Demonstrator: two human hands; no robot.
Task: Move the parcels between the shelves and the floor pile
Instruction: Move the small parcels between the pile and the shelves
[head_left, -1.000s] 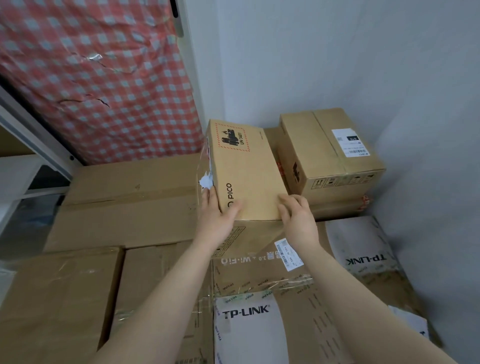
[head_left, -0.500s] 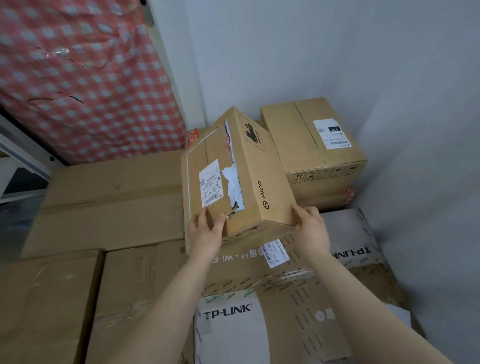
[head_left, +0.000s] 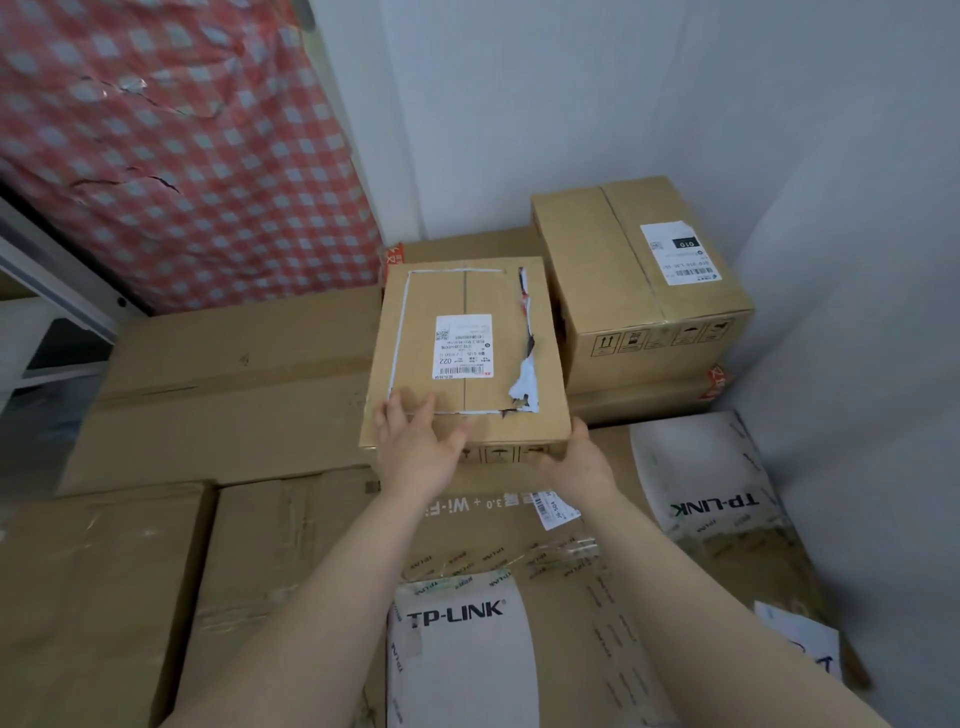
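A brown cardboard parcel (head_left: 493, 312) lies flat on the box pile, its white shipping label and torn tape facing up. My left hand (head_left: 415, 447) rests on its near left corner, fingers laid straight on the top face and thumb spread to the right. My right hand (head_left: 579, 462) holds the near right corner, thumb up along the edge, its fingers hidden under the box. A taller brown box (head_left: 613, 270) with a white label stands right beside the parcel, in the corner of the walls.
Large TP-LINK cartons (head_left: 519, 545) lie under my arms. A long flat carton (head_left: 234, 374) lies to the left. Red checked cloth (head_left: 182, 145) hangs at the back left, above a white frame (head_left: 47, 322). Grey walls (head_left: 857, 260) close the right side.
The parcel has been turned from standing on its side to lying flat with its label face up. My left hand moved onto its top and my right hand to its near right corner.
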